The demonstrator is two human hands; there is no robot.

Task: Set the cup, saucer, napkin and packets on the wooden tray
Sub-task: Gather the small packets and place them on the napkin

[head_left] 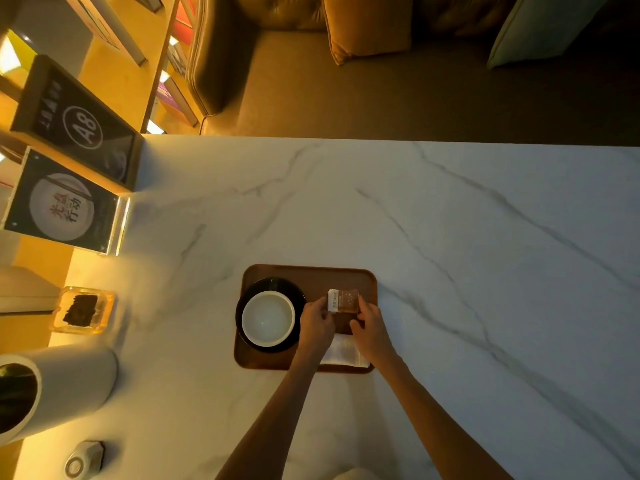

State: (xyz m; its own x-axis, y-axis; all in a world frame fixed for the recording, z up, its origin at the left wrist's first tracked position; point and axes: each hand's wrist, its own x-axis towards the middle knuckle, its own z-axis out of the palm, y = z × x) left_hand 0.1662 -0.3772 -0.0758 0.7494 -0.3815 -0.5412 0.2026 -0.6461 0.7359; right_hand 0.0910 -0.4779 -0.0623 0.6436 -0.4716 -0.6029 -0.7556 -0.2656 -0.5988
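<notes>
- Head view: a wooden tray (pixel 263 362) lay on a marble table (pixel 450 237).
- A white cup (pixel 268 318) sat on a dark saucer (pixel 298 296) in the tray's left half.
- A white napkin (pixel 341 353) lay on the tray's near right part, partly under the wrists.
- The left hand (pixel 317 323) and right hand (pixel 372 329) pinched one packet (pixel 343 301) by opposite edges, fingers closed on it, over the tray's right half.
- Whether the packet touched the tray could not be told.
</notes>
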